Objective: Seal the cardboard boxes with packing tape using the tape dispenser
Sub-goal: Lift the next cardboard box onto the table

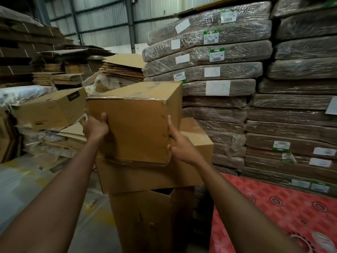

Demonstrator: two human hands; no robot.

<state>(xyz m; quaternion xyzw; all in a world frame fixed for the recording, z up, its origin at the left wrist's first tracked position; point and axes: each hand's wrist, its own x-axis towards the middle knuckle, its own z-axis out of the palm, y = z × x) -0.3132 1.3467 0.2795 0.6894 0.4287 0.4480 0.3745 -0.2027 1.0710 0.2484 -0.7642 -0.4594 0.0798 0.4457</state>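
A brown cardboard box [135,125] is tilted toward me, its lower edge resting on a flatter box [145,178]. Clear tape runs over its closed top. My left hand [95,127] grips its left edge, thumb on the front face and fingers round the side. My right hand [180,145] holds the right edge, thumb pointing up along the corner and fingers wrapped round the side. The flatter box lies on a tall box [151,220] standing on the floor. No tape dispenser is in view.
Another box [49,110] lies on loose cardboard at the left. Piles of flattened cartons [124,70] stand behind. Plastic-wrapped carton bundles [218,70] rise in high stacks at the right. A red patterned mat [273,216] covers the floor at lower right. Grey floor [27,189] shows at lower left.
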